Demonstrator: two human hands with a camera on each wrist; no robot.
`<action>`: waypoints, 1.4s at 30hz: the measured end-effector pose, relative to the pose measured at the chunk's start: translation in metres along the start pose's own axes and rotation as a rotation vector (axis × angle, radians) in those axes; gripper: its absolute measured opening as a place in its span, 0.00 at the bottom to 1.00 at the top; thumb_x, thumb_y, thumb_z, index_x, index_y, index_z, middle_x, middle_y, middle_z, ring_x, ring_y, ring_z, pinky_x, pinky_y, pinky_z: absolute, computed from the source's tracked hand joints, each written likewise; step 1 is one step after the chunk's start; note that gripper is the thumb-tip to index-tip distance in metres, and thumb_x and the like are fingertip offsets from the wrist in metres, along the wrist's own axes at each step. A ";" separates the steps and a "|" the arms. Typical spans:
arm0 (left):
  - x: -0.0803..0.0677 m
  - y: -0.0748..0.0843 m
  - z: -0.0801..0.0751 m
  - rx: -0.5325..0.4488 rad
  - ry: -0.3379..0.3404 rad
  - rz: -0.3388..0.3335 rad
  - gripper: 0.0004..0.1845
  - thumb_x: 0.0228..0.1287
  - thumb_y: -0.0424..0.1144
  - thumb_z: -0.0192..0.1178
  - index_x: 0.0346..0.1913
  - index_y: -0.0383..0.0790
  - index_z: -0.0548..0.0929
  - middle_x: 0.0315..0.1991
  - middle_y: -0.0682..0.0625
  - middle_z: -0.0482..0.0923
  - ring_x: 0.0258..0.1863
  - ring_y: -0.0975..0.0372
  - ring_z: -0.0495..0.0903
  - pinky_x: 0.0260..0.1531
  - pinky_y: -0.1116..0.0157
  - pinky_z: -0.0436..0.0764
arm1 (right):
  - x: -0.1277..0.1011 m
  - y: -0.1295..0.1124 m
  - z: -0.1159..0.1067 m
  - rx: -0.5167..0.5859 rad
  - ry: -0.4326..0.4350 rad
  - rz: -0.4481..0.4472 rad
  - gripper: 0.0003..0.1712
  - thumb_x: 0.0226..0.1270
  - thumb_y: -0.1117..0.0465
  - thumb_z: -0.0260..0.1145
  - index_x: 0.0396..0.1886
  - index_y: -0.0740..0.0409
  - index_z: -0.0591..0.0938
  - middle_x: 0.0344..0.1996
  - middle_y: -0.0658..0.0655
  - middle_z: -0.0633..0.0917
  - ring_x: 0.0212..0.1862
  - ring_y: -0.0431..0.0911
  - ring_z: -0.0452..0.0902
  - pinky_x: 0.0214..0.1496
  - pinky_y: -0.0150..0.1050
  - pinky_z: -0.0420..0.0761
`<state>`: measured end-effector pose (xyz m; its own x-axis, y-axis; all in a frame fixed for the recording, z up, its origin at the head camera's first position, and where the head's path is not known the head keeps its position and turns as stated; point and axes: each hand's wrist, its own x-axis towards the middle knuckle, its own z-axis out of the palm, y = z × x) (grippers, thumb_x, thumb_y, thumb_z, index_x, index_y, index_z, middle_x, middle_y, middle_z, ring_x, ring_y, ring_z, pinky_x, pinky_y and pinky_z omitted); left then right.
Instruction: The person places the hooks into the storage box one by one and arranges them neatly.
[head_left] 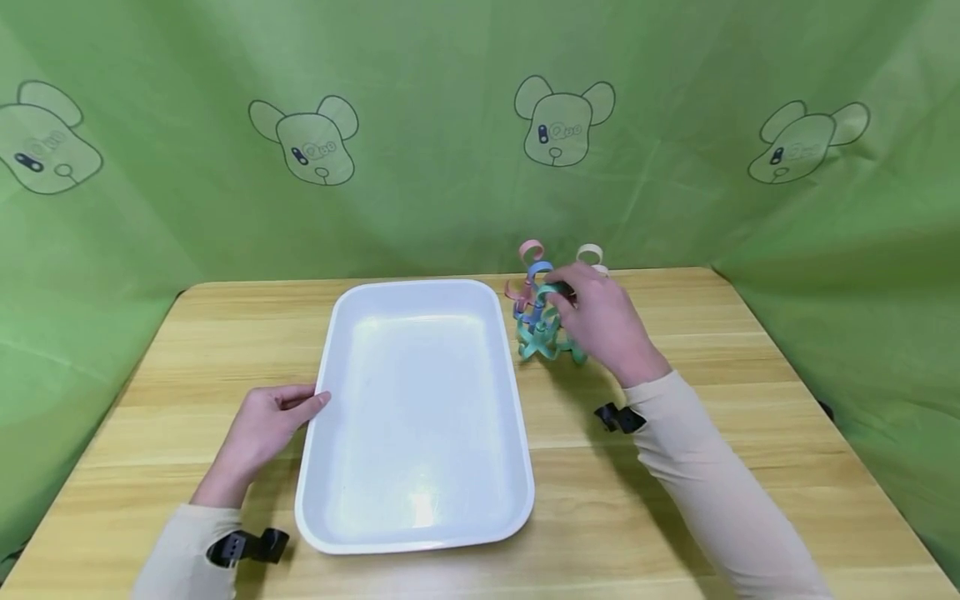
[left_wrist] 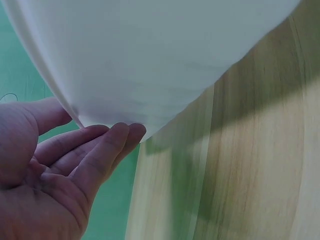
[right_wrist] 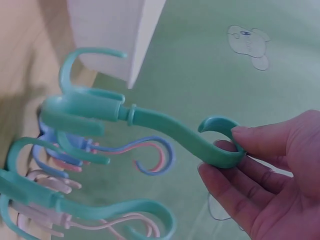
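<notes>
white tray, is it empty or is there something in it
Empty. The head view shows the white tray holding nothing but glare; the pastel hooks sit on the table beside it, outside its rim.

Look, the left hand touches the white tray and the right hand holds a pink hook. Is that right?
Not quite. The hook held by the right hand is teal green, not pink, as the right wrist view shows; pink ones only lie in the pile behind it. The rest is right: the left hand touches the edge of the white tray.
</notes>
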<state>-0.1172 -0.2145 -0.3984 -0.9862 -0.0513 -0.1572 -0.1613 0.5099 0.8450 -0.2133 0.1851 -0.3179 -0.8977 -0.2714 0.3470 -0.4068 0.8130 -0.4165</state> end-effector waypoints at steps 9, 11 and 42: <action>0.001 -0.001 0.000 0.006 -0.008 0.004 0.28 0.68 0.53 0.62 0.56 0.29 0.82 0.50 0.39 0.83 0.50 0.52 0.81 0.47 0.58 0.82 | 0.000 -0.008 -0.022 0.099 0.039 -0.074 0.12 0.66 0.70 0.67 0.49 0.65 0.83 0.40 0.60 0.83 0.40 0.53 0.81 0.42 0.49 0.83; 0.001 0.000 -0.001 -0.002 -0.012 0.008 0.28 0.68 0.53 0.62 0.56 0.29 0.81 0.50 0.39 0.83 0.50 0.52 0.81 0.47 0.58 0.82 | 0.002 -0.012 -0.027 0.106 0.054 -0.113 0.12 0.65 0.71 0.68 0.48 0.65 0.83 0.40 0.59 0.83 0.40 0.52 0.81 0.42 0.47 0.83; -0.002 -0.002 0.003 -0.036 -0.027 -0.013 0.31 0.70 0.54 0.60 0.59 0.28 0.78 0.55 0.36 0.79 0.52 0.50 0.80 0.48 0.58 0.82 | 0.076 -0.092 0.009 0.212 -0.308 -0.292 0.11 0.67 0.65 0.69 0.48 0.60 0.83 0.41 0.51 0.82 0.43 0.42 0.77 0.47 0.32 0.78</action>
<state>-0.1149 -0.2128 -0.4011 -0.9828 -0.0342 -0.1812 -0.1753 0.4779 0.8607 -0.2451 0.0852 -0.2605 -0.7360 -0.6390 0.2236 -0.6465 0.5654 -0.5121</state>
